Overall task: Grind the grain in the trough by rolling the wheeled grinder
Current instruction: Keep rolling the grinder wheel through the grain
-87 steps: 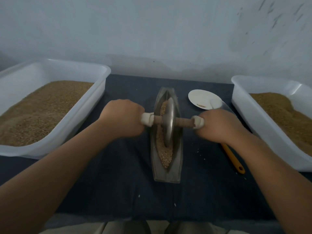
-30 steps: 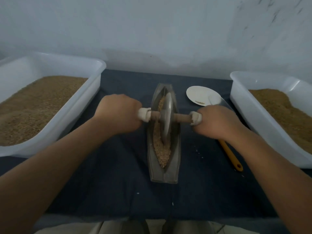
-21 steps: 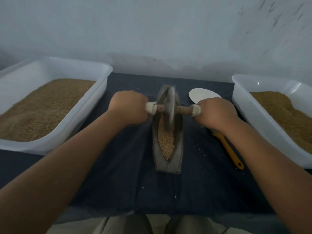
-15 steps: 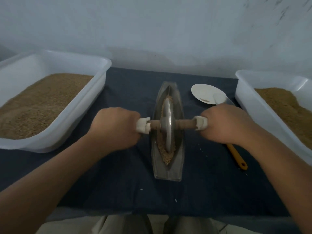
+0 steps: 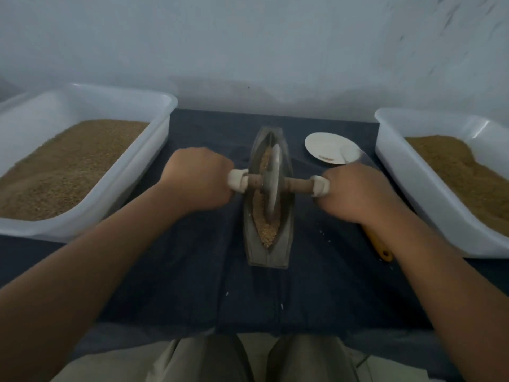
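My left hand [image 5: 198,181] is fisted around the left end of the grinder [image 5: 272,183] axle, my right hand [image 5: 355,193] clenched on the right end, both forearms reaching forward, knuckles up. The wheel stands on edge in the trough [image 5: 268,199], mid-length, amid the grain [image 5: 265,227]. The trough lies lengthwise on the bench [image 5: 192,266] between two tubs [image 5: 154,133]. My fingers are hidden under my fists. My right wrist covers most of an orange handle [image 5: 381,248]; a white dish [image 5: 332,148] sits beyond
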{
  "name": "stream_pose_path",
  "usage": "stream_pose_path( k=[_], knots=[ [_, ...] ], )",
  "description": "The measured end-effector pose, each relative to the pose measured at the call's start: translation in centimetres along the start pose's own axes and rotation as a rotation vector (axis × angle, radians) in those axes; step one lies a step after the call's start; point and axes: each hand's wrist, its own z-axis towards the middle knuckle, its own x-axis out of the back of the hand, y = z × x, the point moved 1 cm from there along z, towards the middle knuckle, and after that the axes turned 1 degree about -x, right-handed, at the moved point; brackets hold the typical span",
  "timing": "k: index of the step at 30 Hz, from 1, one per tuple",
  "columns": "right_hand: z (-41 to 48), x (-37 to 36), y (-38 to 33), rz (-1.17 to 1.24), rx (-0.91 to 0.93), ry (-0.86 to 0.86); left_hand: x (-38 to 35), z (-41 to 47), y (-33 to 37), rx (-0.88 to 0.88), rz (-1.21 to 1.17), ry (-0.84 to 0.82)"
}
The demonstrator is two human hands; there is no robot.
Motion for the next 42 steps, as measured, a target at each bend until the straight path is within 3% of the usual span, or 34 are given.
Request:
stream_pose_path(
  k=[3,5,9,11,17,21,23,29,35,40,42],
  knots=[
    [-1.8,0.5,0.1,0.022,0.046,-0.031,-0.1,-3.1,0.0,-0.02,0.026,0.09],
    [-1.4,-0.4,0.1,-0.028,0.011,-0.028,-0.1,-1.8,0.2,-0.016,0.048,0.064],
    [2.7,-1.3,-0.6,-0.101,-0.122,0.236,-0.3,4.1,-0.3,0.066,-0.044,-0.047],
    [4.6,-0.7,-0.9,-0.101,-0.116,0.26,-0.2,5.9,-0.5,0.101,-0.064,-0.046],
    [1.5,-0.1,-0.5,-0.049,-0.071,0.039,-0.2,2.6,-0.3,0.023,-0.042,-0.053],
    [-1.7,1.5,-0.1,0.026,0.019,-0.177,-1.1,-2.1,-0.3,-0.05,-0.028,0.101],
    [-0.7,2.0,-0.3,0.025,0.014,-0.255,-1.7,-1.3,-0.5,-0.025,-0.054,0.094],
    [6.7,2.7,-1.7,-0.167,-0.057,0.037,-3.1,5.9,-1.3,0.175,-0.203,-0.036],
    [4.3,2.3,-1.4,-0.119,-0.012,0.051,-3.1,2.7,-0.8,0.131,-0.184,-0.011],
    [-0.7,2.1,-0.2,-0.003,0.046,-0.244,-1.8,-2.4,-0.3,-0.006,-0.076,0.085],
    [-0.1,1.6,-0.3,-0.012,0.041,-0.126,-1.8,-1.8,-0.2,0.019,-0.099,0.05]
  ],
)
